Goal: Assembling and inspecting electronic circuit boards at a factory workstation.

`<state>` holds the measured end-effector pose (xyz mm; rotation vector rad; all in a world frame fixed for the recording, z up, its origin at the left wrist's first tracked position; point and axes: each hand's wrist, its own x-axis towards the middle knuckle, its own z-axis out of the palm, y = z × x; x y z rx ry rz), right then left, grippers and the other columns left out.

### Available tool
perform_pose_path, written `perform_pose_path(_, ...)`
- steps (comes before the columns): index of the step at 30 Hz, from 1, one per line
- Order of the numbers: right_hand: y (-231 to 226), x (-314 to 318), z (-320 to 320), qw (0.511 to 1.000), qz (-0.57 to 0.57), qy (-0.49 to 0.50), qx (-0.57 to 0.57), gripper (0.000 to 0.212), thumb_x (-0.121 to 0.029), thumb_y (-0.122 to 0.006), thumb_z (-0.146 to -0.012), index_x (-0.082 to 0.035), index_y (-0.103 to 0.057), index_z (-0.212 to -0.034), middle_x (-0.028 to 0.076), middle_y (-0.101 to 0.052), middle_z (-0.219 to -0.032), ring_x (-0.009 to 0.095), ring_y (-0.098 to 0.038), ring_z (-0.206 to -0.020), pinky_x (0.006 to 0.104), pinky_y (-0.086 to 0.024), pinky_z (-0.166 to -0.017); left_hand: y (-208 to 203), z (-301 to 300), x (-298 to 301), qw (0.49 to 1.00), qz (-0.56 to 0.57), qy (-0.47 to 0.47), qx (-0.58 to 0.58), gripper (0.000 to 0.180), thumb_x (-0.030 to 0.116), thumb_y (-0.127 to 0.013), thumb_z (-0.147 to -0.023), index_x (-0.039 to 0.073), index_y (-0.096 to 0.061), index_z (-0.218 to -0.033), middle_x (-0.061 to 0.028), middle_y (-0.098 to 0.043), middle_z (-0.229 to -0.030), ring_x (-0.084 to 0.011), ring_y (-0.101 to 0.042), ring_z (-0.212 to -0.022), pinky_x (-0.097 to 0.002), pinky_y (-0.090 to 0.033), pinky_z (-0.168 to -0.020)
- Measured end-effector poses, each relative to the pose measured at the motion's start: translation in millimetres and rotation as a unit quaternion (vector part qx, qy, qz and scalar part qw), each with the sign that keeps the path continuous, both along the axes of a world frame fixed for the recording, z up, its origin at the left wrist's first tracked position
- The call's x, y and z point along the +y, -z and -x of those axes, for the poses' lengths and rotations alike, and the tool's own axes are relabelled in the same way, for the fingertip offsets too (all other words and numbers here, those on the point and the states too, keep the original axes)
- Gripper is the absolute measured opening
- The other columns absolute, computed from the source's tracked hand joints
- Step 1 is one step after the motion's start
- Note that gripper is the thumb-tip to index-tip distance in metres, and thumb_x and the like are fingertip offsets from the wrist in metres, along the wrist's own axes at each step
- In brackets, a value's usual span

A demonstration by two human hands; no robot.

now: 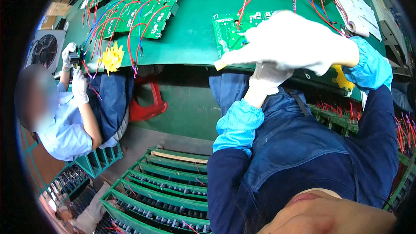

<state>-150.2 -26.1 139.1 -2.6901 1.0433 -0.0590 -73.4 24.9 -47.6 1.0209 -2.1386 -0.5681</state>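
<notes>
My right hand [294,39], in a white glove, reaches leftward over the green table's front edge. A small yellow piece [220,65] shows at its fingertip; whether it is held or stuck there is unclear. Bright glare washes out the other fingers. Just below it is my left hand [271,78], also white-gloved, its fingers hidden behind the right hand. Both wrists wear light-blue sleeve covers. A green circuit board [223,28] with red wires lies beyond my hands, partly covered by the right one.
Wired circuit boards [145,13] lie on the green table [195,39]. Yellow tape [112,56] hangs at its edge. Papers [362,11] lie at the far right. A co-worker [69,121] sits at left, holding a dark part. Green racks [162,190] stand below, near a red stool [149,102].
</notes>
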Motion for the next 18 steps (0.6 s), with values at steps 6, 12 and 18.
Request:
perform_pose_path(6, 48, 17, -24, 0.994, 0.049, 0.029, 0.092, 0.04, -0.045, -0.058, -0.088, -0.012, -0.068, -0.106, 0.011, -0.065, -0.087, 0.031, -0.063, -0.082, 0.0417, -0.051, -0.073, 20, 3, -2, 0.995, 0.025, -0.06, 0.074, 0.041, 0.033, -0.069, -0.08, 0.011, -0.066, -0.115, -0.012, -0.066, -0.11, -0.0286, -0.063, -0.105, -0.0466, -0.047, -0.092)
perform_pose_path(12, 62, 22, -33, 0.973, 0.149, 0.012, 0.176, 0.029, -0.038, -0.062, -0.084, -0.013, -0.07, -0.095, 0.007, -0.065, -0.088, 0.027, -0.061, -0.088, 0.0406, -0.05, -0.077, 33, 48, -18, 0.955, 0.228, -0.137, 0.132, 0.038, 0.027, -0.064, -0.085, 0.011, -0.062, -0.12, -0.0125, -0.062, -0.117, -0.0293, -0.059, -0.112, -0.0471, -0.045, -0.095)
perform_pose_path(18, 94, 32, -56, 0.906, 0.357, 0.221, 0.044, 0.04, -0.052, -0.057, -0.08, -0.015, -0.071, -0.089, 0.007, -0.065, -0.087, 0.027, -0.061, -0.088, 0.041, -0.051, -0.074, 7, 12, -6, 0.982, 0.127, -0.048, 0.134, 0.051, 0.034, -0.061, -0.088, 0.015, -0.051, -0.135, -0.0084, -0.055, -0.134, -0.0217, -0.051, -0.126, -0.0382, -0.042, -0.104)
